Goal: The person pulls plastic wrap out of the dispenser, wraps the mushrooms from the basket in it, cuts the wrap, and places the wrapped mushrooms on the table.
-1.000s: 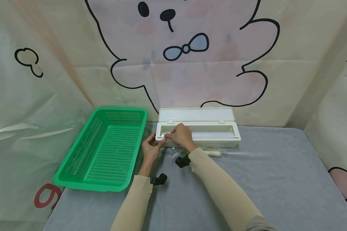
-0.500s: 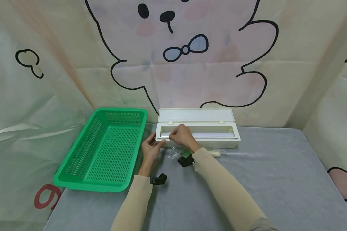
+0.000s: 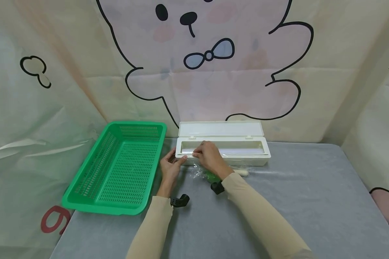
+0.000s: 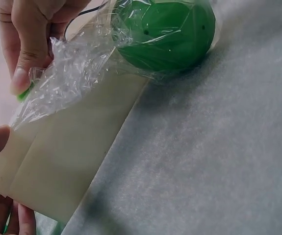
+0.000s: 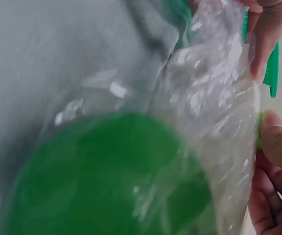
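Observation:
My left hand (image 3: 170, 169) grips the left end of a white cling film dispenser (image 3: 243, 160), thumb on its front edge and fingers round the end. At the front rim my right hand (image 3: 211, 158) pinches a small light green slider cutter (image 4: 25, 93), its thumb on the tab. Crumpled clear cling film (image 4: 77, 73) hangs over the dispenser's front. Under this film, before the box, lies a smooth rounded green thing (image 4: 167, 36); in the head view a pale stick-like part (image 3: 241, 172) shows to its right. My right forearm partly hides it.
The dispenser's lid (image 3: 220, 128) stands raised at the back, near the printed curtain (image 3: 246, 90). A green plastic basket (image 3: 146, 207) with slotted walls stands to the left on the grey tabletop (image 3: 311, 187).
My right hand has slid rightward along the dispenser's front rim, away from my left thumb. My left hand keeps its hold on the left end. More of the green thing shows now.

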`<state>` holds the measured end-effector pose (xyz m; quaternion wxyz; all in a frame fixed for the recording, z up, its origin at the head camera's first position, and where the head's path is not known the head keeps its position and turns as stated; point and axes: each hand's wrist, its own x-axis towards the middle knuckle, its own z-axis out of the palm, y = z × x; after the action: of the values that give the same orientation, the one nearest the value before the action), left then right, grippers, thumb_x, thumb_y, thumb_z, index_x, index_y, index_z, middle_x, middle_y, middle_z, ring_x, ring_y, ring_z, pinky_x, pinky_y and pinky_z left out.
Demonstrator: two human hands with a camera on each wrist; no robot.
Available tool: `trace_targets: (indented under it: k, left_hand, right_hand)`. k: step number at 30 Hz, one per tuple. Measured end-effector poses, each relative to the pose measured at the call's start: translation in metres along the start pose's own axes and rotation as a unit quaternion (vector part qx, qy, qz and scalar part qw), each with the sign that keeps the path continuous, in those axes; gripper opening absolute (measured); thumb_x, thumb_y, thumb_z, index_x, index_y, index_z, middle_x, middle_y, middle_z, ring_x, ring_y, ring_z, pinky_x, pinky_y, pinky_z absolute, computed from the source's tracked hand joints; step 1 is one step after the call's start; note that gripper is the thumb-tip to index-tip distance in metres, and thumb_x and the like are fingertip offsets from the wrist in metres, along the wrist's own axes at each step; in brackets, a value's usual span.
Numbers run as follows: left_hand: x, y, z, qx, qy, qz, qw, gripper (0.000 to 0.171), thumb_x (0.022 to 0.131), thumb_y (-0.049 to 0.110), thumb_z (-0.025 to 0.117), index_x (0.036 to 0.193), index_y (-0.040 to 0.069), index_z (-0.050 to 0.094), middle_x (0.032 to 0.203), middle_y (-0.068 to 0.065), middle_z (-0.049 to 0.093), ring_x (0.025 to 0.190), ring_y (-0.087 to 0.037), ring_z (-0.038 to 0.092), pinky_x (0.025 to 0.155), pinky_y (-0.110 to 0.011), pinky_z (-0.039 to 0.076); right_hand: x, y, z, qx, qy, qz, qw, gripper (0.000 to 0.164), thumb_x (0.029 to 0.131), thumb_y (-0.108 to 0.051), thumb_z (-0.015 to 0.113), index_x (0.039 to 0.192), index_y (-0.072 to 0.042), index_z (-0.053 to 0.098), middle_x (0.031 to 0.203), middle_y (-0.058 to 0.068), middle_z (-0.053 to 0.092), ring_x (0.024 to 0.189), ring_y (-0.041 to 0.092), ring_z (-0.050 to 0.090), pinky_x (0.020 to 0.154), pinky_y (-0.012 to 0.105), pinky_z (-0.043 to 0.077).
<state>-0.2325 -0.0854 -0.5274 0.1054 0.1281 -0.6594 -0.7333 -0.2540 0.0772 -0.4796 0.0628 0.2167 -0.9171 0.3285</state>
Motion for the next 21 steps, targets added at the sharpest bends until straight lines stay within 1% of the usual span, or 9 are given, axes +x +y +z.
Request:
trace_targets:
  k: [2,4,8,14,21]
  left_hand:
    - [0.0,0.001,0.001,0.0,0.004,-0.003,1.0,0.058,0.083,-0.007,0.079,0.138,-0.004,0.059,0.13,-0.025,0.06,0.113,-0.035,0.062,0.077,-0.017,0.052]
    - [-0.001,0.001,0.001,0.001,0.009,-0.005,0.9999,0.058,0.083,-0.007,0.079,0.137,-0.004,0.059,0.129,-0.025,0.061,0.113,-0.034,0.062,0.078,-0.017,0.052]
    - [-0.002,0.002,0.002,0.0,0.011,-0.002,0.9999,0.057,0.083,-0.009,0.078,0.137,-0.005,0.059,0.129,-0.025,0.061,0.109,-0.032,0.063,0.077,-0.017,0.052]
    - [-0.003,0.001,0.003,0.002,0.004,-0.002,1.0,0.057,0.083,-0.008,0.078,0.136,-0.007,0.059,0.128,-0.026,0.061,0.105,-0.029,0.064,0.075,-0.017,0.052]
    - [-0.003,0.003,0.002,-0.001,0.005,0.001,1.0,0.056,0.084,-0.007,0.078,0.137,-0.006,0.059,0.129,-0.026,0.06,0.107,-0.032,0.063,0.076,-0.016,0.052]
  right_hand:
    - [-0.001,0.003,-0.002,-0.02,0.005,-0.023,1.0,0.01,0.092,-0.011,0.075,0.091,-0.002,0.08,0.087,0.008,0.068,0.086,0.027,0.063,0.081,0.041,0.052]
    - [-0.004,0.005,-0.003,-0.03,0.008,-0.035,0.999,0.011,0.092,-0.01,0.075,0.091,-0.001,0.08,0.088,0.009,0.068,0.087,0.029,0.062,0.083,0.042,0.051]
    - [-0.009,0.009,-0.006,-0.031,0.016,-0.045,0.998,0.01,0.091,-0.011,0.076,0.091,-0.002,0.08,0.088,0.009,0.069,0.086,0.028,0.061,0.082,0.041,0.051]
    - [-0.015,0.019,-0.012,-0.027,0.041,-0.069,0.996,0.008,0.091,-0.008,0.076,0.089,-0.001,0.08,0.088,0.009,0.069,0.085,0.029,0.06,0.083,0.043,0.049]
    - [-0.026,0.035,-0.026,-0.036,0.051,-0.076,0.995,0.009,0.09,-0.008,0.076,0.091,0.0,0.079,0.088,0.009,0.068,0.084,0.028,0.058,0.081,0.042,0.047]
